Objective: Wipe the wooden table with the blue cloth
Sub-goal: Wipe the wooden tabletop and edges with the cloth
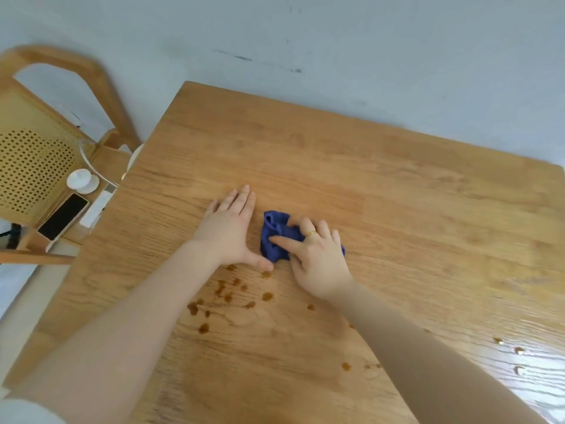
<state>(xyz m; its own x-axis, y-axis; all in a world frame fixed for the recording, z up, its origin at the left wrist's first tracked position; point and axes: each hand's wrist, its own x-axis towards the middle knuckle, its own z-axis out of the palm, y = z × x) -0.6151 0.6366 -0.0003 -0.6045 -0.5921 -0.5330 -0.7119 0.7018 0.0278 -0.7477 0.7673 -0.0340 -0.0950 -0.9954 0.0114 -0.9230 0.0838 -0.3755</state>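
Cloth: blue cloth lies bunched near the middle of the table, half under the right hand.
Right hand: right hand lies over the cloth at its 4 o'clock side, fingers curled into the folds and index finger stretched across it; it holds the cloth down.
Left hand: left hand rests flat on bare wood at 9 o'clock of the cloth, fingers straight, holding nothing; the thumb tip sits just beside the cloth's near edge.
Spills: brown spots lie at 6 to 7 o'clock of the cloth, toward the person; more drops sit nearer still, and a few toward 4 o'clock.
Doing it well: the wad looks small, so spreading it flatter should cover more; pull it toward 6 o'clock through the spots with steady pressure, overlapping strokes.
Risk: a tight wad may smear the liquid rather than lift it.
Left hand's job: probably best kept clear of the wet patch.
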